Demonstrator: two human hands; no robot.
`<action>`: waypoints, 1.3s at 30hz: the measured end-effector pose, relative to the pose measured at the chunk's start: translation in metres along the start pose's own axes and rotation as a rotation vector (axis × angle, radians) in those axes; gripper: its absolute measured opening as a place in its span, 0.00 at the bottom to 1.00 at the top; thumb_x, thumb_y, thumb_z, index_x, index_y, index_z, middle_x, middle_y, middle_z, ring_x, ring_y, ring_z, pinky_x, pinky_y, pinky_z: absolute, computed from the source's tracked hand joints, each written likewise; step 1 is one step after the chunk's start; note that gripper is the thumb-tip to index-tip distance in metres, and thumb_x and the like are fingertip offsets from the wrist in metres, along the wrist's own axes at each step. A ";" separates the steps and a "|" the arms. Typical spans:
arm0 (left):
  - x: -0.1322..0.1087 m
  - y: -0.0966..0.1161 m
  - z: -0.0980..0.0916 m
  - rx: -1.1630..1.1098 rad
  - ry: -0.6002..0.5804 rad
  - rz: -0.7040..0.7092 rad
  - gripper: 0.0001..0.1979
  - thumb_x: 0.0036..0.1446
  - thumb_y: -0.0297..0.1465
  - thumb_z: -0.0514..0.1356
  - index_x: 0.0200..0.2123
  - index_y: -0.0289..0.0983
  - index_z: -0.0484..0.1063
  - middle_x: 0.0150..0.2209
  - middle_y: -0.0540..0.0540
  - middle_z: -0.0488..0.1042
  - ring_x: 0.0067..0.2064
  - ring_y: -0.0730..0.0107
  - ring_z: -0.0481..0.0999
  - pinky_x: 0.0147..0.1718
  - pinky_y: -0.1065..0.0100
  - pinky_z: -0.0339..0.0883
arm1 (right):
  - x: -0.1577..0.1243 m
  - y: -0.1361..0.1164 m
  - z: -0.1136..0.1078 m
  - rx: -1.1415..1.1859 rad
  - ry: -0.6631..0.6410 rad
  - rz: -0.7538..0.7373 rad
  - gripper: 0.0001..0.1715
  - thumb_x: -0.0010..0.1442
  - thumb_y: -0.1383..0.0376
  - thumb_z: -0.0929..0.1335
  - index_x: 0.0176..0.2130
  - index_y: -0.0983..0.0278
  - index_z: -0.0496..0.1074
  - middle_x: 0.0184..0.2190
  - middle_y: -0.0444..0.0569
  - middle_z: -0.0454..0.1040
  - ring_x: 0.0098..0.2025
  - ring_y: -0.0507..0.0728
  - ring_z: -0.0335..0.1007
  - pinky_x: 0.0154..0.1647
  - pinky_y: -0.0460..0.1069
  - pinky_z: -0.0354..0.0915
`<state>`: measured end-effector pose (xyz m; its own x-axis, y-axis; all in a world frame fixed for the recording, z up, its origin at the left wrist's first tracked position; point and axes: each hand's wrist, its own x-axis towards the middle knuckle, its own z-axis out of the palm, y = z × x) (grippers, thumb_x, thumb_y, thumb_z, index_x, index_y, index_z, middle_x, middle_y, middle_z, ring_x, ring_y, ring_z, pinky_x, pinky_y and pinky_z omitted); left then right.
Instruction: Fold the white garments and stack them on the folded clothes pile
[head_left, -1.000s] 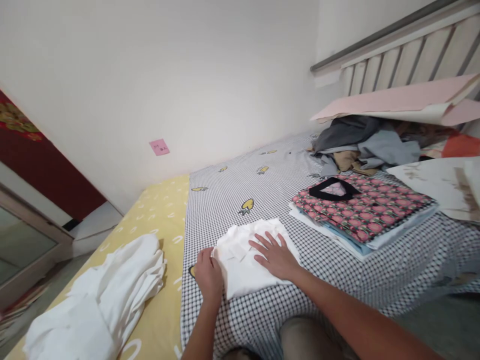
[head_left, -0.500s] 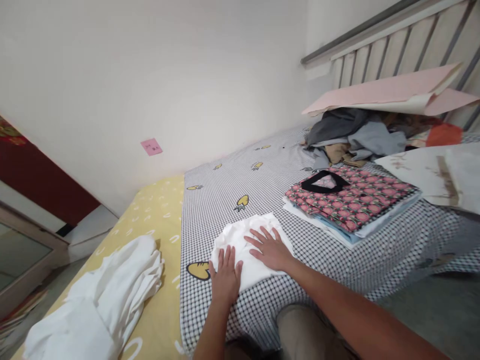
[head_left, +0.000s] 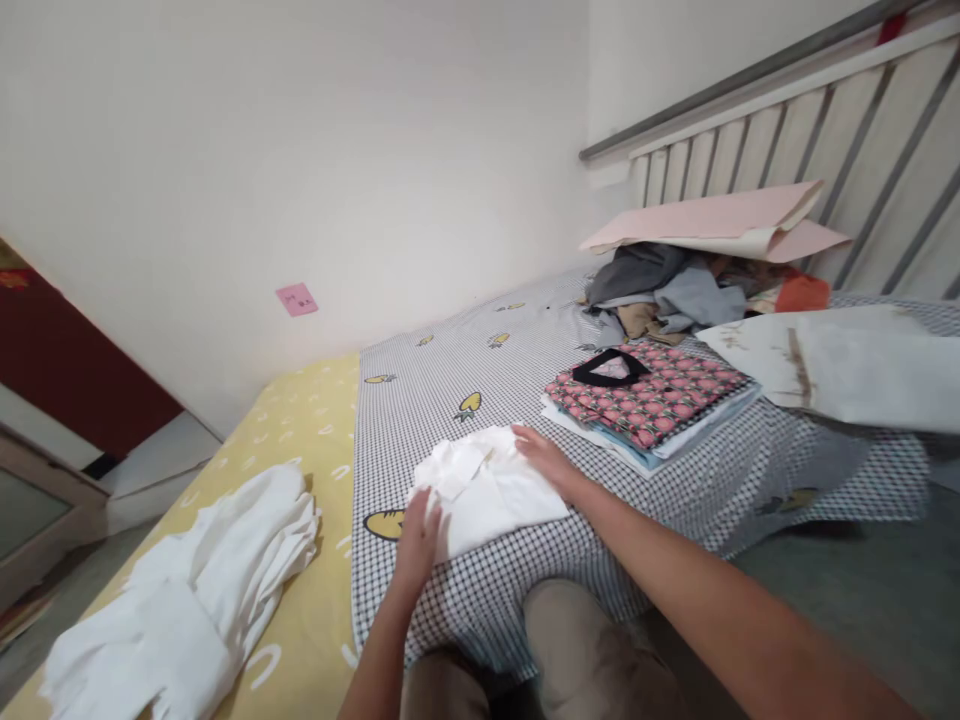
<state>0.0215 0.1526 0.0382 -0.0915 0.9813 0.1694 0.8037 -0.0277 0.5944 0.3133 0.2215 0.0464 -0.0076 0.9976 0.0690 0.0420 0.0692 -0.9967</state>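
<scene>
A folded white shirt (head_left: 495, 505) lies on the checked bedsheet in front of me, its collar end away from me. My left hand (head_left: 418, 535) rests along the shirt's left edge, fingers stretched and a little apart. At the far right edge of the shirt, my right hand (head_left: 546, 463) touches the cloth with its fingers extended. Neither hand visibly clasps the fabric, though the undersides of the fingers are hidden. Right of it sits a stack of folded clothes, topped by a pink patterned garment (head_left: 660, 393) with a black collar.
A crumpled white garment (head_left: 202, 590) lies on the yellow sheet (head_left: 319, 420) at left. Heaped clothes (head_left: 645, 280) under a pink sheet of card (head_left: 720, 212) stand at the back right, near the railing (head_left: 780, 130). A stained white cloth (head_left: 847, 365) extends rightward.
Both hands have moved from lying flat on top of the white shirt out to its left and right edges, uncovering its middle. My view has turned slightly right.
</scene>
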 end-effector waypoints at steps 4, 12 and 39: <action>-0.036 -0.020 -0.018 -0.179 0.096 -0.116 0.27 0.61 0.42 0.48 0.55 0.32 0.72 0.58 0.31 0.74 0.60 0.51 0.73 0.63 0.46 0.63 | -0.055 0.018 -0.045 0.217 0.287 0.112 0.22 0.64 0.55 0.63 0.54 0.60 0.71 0.49 0.53 0.80 0.51 0.59 0.78 0.57 0.60 0.72; -0.066 -0.003 -0.008 -0.505 0.004 -0.356 0.18 0.51 0.39 0.63 0.44 0.38 0.75 0.40 0.44 0.81 0.42 0.58 0.81 0.40 0.58 0.76 | -0.175 0.061 -0.031 0.960 0.338 0.677 0.13 0.63 0.75 0.64 0.38 0.60 0.74 0.31 0.45 0.81 0.33 0.51 0.81 0.37 0.45 0.78; -0.031 0.053 0.000 -0.603 -0.260 -0.731 0.07 0.67 0.35 0.54 0.40 0.38 0.66 0.15 0.52 0.70 0.13 0.72 0.65 0.17 0.74 0.47 | -0.184 0.026 0.024 1.024 0.047 0.719 0.16 0.63 0.66 0.71 0.51 0.61 0.71 0.42 0.49 0.83 0.37 0.56 0.82 0.37 0.49 0.76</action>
<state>0.0663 0.1205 0.0644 -0.2569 0.8048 -0.5351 0.1594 0.5813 0.7979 0.2915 0.0399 0.0068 -0.2685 0.8086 -0.5235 -0.7738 -0.5047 -0.3827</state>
